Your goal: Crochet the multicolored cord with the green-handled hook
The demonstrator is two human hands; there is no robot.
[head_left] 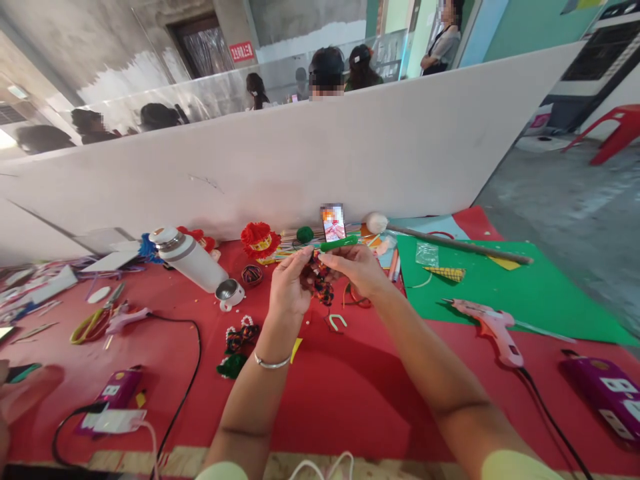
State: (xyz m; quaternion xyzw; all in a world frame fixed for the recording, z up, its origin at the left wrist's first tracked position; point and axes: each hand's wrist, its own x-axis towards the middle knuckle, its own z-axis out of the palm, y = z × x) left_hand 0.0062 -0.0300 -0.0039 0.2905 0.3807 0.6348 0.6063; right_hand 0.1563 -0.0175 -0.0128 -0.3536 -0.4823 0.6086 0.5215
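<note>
In the middle of the head view, my left hand pinches a small crocheted piece of dark multicoloured yarn. My right hand is closed around what looks like a crochet hook with a thick green handle. Its tip is hidden among the fingers and yarn. Both hands meet at the piece, raised above the red table cover. A pale green U-shaped piece lies just below them. Left of my forearm sits another dark yarn piece with white beads and a green part.
A phone leans against the white partition. A white thermos, metal cup, yarn ball and scissors stand or lie left. Rightward are a pink glue gun, green sheet and stick. Another person's hand shows far left.
</note>
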